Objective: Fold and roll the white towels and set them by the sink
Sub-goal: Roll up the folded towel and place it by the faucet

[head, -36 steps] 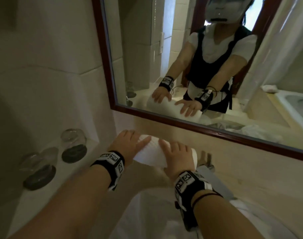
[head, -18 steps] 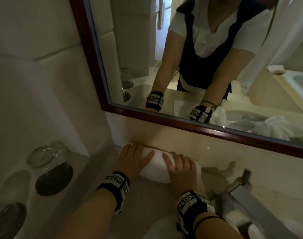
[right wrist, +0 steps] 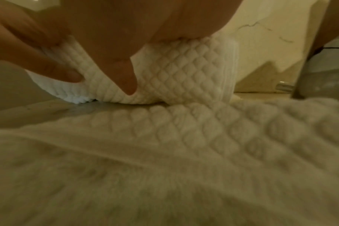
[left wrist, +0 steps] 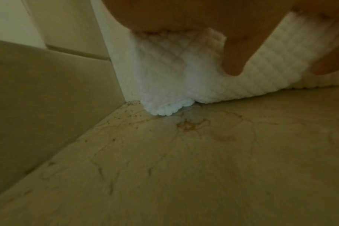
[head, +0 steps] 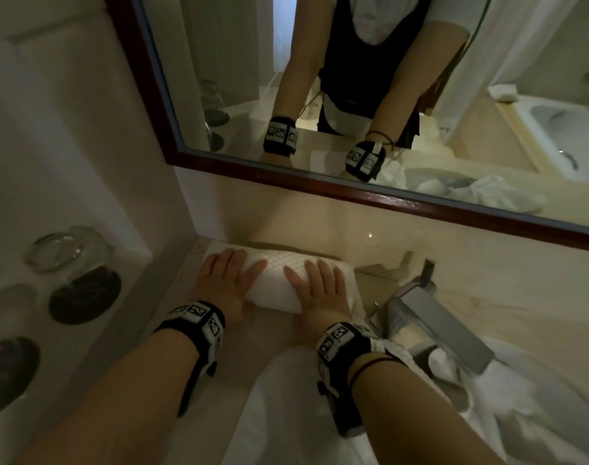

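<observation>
Nearest in the scene, a loose white towel (head: 286, 414) lies spread over the near edge of the marble counter (head: 172, 297), running under the right forearm; in the right wrist view its quilted surface (right wrist: 164, 145) fills the foreground. Both forearms carry black wrist bands with printed markers.

Beyond it, the rolled white towel (head: 279, 280) lies on the counter, long axis running left to right, far side close to the backsplash below the mirror (head: 387, 95).

The left hand (head: 224, 280) rests palm-down on the left end of the roll, fingers extended and slightly spread, thumb angled toward the centre. In the left wrist view the thumb (left wrist: 236, 50) lies against the near face of the roll (left wrist: 184, 68), whose lower edge touches the counter at the corner where the side wall meets it.

The right hand (head: 319, 290) rests palm-down on the right end, fingers extended. In the right wrist view the fingers (right wrist: 54, 67) press into the roll (right wrist: 184, 68). Neither hand is closed around the towel; both lie flat on it.

To the right, a metal faucet (head: 437, 317) stands just beside the roll. To the left, upturned glasses (head: 71, 253) sit on dark coasters on a lower ledge.

Farthest, the mirror in its dark red frame reflects both banded wrists and crumpled white cloth.
</observation>
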Motion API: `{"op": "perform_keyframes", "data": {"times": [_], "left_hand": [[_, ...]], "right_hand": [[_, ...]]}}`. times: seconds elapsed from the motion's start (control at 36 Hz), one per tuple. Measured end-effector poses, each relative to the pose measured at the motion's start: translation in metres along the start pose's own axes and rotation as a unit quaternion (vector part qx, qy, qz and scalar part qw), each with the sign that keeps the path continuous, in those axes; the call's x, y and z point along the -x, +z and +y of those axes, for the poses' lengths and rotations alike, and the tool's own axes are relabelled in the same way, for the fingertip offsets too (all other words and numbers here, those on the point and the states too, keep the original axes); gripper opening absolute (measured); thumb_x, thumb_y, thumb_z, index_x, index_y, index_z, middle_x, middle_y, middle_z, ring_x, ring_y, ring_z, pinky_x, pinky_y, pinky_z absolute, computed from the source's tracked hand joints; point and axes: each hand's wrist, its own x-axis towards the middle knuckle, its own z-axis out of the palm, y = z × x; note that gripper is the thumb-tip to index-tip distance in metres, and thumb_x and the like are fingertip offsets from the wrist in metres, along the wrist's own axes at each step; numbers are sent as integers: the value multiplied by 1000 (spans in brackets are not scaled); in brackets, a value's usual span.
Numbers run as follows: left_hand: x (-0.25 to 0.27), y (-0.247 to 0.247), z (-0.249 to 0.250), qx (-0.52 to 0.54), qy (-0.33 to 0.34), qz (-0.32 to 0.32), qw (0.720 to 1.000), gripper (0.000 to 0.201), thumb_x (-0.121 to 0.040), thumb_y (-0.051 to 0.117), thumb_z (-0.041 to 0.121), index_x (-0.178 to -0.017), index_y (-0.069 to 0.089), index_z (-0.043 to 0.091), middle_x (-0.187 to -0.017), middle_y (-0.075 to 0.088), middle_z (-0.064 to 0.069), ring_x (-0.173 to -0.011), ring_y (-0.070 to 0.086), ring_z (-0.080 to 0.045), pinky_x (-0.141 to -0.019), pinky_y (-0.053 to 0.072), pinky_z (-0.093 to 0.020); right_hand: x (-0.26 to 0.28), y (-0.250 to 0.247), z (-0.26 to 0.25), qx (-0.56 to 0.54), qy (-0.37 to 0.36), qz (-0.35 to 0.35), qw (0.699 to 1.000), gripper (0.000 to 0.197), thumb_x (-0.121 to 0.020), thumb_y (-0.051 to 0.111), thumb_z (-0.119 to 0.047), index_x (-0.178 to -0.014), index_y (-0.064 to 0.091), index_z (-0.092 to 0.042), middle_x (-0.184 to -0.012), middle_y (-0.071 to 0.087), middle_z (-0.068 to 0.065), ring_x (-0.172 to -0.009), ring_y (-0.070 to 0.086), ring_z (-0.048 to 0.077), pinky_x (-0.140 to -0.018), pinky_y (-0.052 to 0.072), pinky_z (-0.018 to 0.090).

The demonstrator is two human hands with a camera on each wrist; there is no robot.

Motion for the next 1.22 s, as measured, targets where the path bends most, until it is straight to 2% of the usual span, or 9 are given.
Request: {"op": "perform_keyframes", "data": {"times": [0.11,0.31,0.36,0.42,0.47,0.75,0.89,1.08,1.22], "left_hand": [[3,5,10,16,-4,5,1000,71,-71,37,47,-138,28,24,-126,39,-16,-112,37,-34,-100,20,-47],[-6,-11,24,-30,-35,-107,993,71,-70,40,38,-138,40,15,-131,47,-25,-119,40,-43,-112,-21,-37],[-7,-27,30,-49,-90,-182,978,72,-83,33,35,-151,13,22,-152,18,-22,-139,17,-42,-109,-27,-39],[-5,-39,37,-52,-123,-253,958,75,-92,33,39,-148,-15,28,-156,-10,-13,-144,-7,-35,-114,-16,-45],[-4,-55,49,-45,-133,-273,952,82,-92,41,40,-147,-19,27,-156,-13,-12,-144,-9,-34,-115,-8,-48],[17,-105,125,-82,-61,-288,952,72,-92,38,31,-151,-3,21,-158,-9,-10,-144,-12,-31,-113,-13,-51],[34,-112,167,-65,-71,-309,946,65,-91,41,26,-149,13,22,-158,3,-8,-145,-3,-28,-116,-7,-49],[56,-115,180,-71,-114,-330,934,62,-94,36,32,-150,11,23,-158,2,-6,-146,-1,-28,-118,0,-47],[58,-119,172,-80,-137,-327,932,56,-94,36,33,-147,21,22,-156,11,-5,-144,8,-28,-117,6,-44]], "right_hand": [[10,-10,9,5,-39,-86,996,82,-90,45,-34,-147,-13,-37,-157,-17,4,-144,-19,26,-112,-20,40],[43,-29,35,-37,-10,-111,993,72,-95,44,-22,-150,-1,-35,-159,-12,-3,-146,-14,18,-116,-7,33],[60,-31,43,-32,2,-129,991,67,-97,41,-24,-151,1,-34,-159,-12,-3,-146,-11,20,-117,-1,36],[71,-32,48,-27,11,-145,989,68,-97,42,-26,-151,1,-33,-159,-9,-2,-146,-8,22,-117,5,37],[82,-38,48,-35,24,-143,989,70,-96,44,-28,-151,1,-33,-159,-5,-1,-146,-1,23,-116,13,39],[132,-69,43,-27,26,-181,983,68,-94,51,-27,-150,12,-30,-157,9,2,-140,25,27,-113,29,40],[169,-69,61,-33,66,-212,974,51,-95,50,-18,-143,35,-24,-147,33,3,-133,38,26,-110,33,37],[231,-44,98,-18,135,-259,956,39,-95,42,-27,-133,48,-18,-136,49,8,-125,48,30,-105,39,42],[252,-31,115,-6,169,-283,944,60,-91,56,-26,-145,31,-21,-146,35,7,-131,41,29,-106,39,43]]}}
